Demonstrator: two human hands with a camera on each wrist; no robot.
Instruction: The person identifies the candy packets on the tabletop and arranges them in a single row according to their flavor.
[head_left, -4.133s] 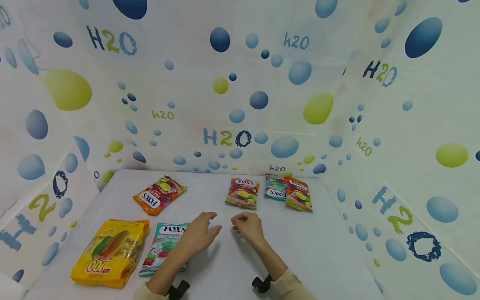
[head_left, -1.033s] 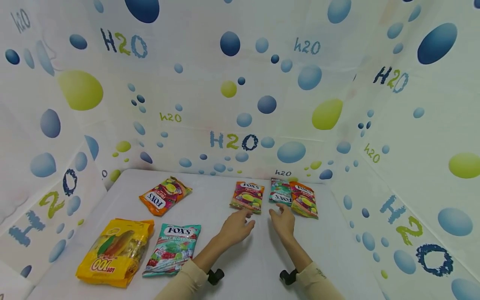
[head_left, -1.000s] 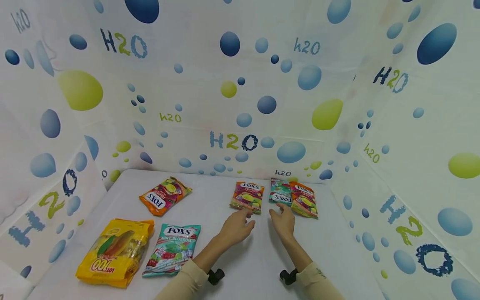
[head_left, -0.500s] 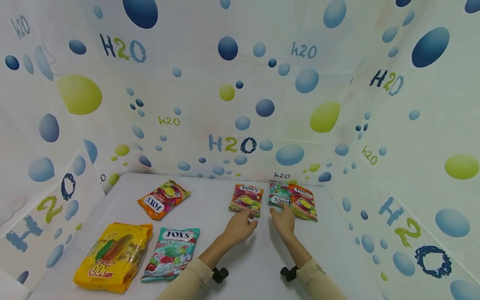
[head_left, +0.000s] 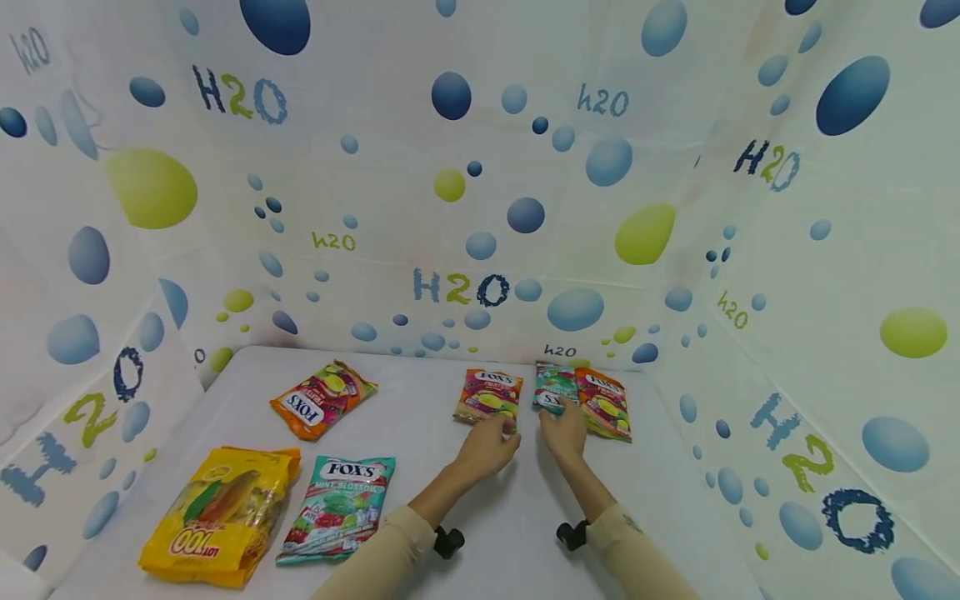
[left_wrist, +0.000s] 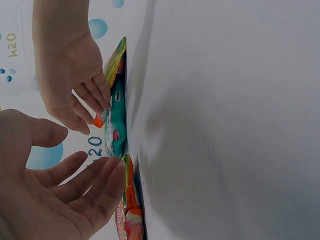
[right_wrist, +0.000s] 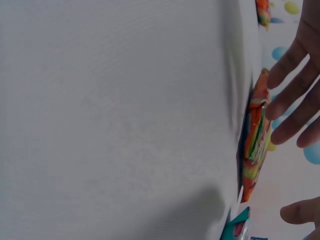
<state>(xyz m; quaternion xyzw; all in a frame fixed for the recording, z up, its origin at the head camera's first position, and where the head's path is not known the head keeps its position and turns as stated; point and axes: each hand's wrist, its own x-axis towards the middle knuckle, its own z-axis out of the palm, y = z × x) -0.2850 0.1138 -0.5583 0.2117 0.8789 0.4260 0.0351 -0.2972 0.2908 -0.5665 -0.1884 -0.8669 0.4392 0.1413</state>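
Note:
Three FOX'S candy packs lie in a row at the back of the white table (head_left: 420, 475). My left hand (head_left: 495, 440) reaches out with straight fingers, and its fingertips touch the near edge of the orange-pink pack (head_left: 487, 393). My right hand (head_left: 564, 427) rests its fingertips on the near end of the teal pack (head_left: 553, 383), which lies partly under another orange pack (head_left: 604, 404). In the left wrist view my left hand (left_wrist: 75, 195) is spread open by the orange pack (left_wrist: 131, 210). Above it my right hand (left_wrist: 72, 85) touches the teal pack (left_wrist: 118, 120). The right wrist view shows straight fingers (right_wrist: 295, 95) over an orange pack (right_wrist: 254, 135).
Another orange FOX'S pack (head_left: 322, 400) lies at the back left. A teal mint pack (head_left: 337, 504) and a big yellow bag (head_left: 217, 521) lie at the front left. Bubble-print sheets wall the table at the back and on both sides.
Both hands have moved from the table's middle forward to the back row of packs. In the last half second the fingertips closed the small gap and now touch the packs.

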